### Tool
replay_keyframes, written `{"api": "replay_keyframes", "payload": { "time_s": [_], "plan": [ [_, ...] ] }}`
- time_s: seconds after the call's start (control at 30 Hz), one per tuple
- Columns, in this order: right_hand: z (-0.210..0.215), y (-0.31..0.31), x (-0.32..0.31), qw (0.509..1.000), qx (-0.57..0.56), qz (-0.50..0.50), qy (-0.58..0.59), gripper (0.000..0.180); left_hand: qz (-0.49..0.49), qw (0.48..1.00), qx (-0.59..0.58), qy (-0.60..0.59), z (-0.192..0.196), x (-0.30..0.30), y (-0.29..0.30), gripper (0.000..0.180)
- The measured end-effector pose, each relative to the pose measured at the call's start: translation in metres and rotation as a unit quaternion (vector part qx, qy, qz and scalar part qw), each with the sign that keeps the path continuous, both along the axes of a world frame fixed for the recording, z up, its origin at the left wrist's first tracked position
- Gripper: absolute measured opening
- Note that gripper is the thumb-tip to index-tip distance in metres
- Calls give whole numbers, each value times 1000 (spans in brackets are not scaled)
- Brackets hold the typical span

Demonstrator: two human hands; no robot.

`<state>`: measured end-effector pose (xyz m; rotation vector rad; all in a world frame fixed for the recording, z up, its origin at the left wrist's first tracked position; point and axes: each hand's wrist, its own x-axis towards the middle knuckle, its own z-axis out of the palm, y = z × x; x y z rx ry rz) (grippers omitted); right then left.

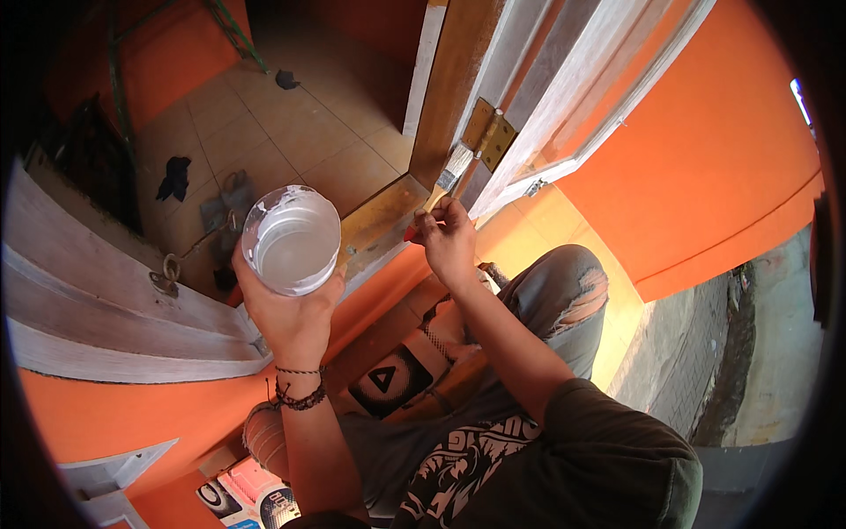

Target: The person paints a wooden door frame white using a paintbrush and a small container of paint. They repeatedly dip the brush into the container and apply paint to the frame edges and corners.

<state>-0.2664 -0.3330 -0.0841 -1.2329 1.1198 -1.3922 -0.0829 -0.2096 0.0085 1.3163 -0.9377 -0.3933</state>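
Observation:
My left hand (295,322) is wrapped round a clear plastic tub (291,240) with white paint smears on its rim and a pale liquid inside. My right hand (448,238) grips a paintbrush (441,185) by its wooden handle. White paint coats the brush's bristles, which point up beside a brass hinge (490,134) on the window frame. The brown wooden frame (456,84) rises behind the brush. A casement (590,97) with streaky whitish paint stands swung out to the right of the hinge. Whether the bristles touch the wood I cannot tell.
Another whitish casement (123,291) with a metal ring latch (167,271) stands at the left. Beyond the sill (383,212) lies a tiled floor (291,132) with dark cloth scraps (174,178) and a green metal stand (119,79). Orange walls (696,176) flank the frame. My bent knee (564,282) is below the right casement.

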Motion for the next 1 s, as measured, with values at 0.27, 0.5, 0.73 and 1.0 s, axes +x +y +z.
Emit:
{"api": "replay_keyframes", "payload": {
  "time_s": [0.27,0.5,0.73,1.0],
  "plan": [
    [2,5,0,1000,12,-3,21,13,2,1000,-1,-9,0,0,0,87],
    [11,2,-5,995,96,-4,8,14,-3,1000,-6,10,-3,2,-1,87],
    [21,1,0,997,71,-8,-24,14,4,1000,-2,-2,0,1,1,87],
    [22,7,4,999,30,-3,-31,14,2,1000,-9,-6,-2,1,0,88]
  ]
}}
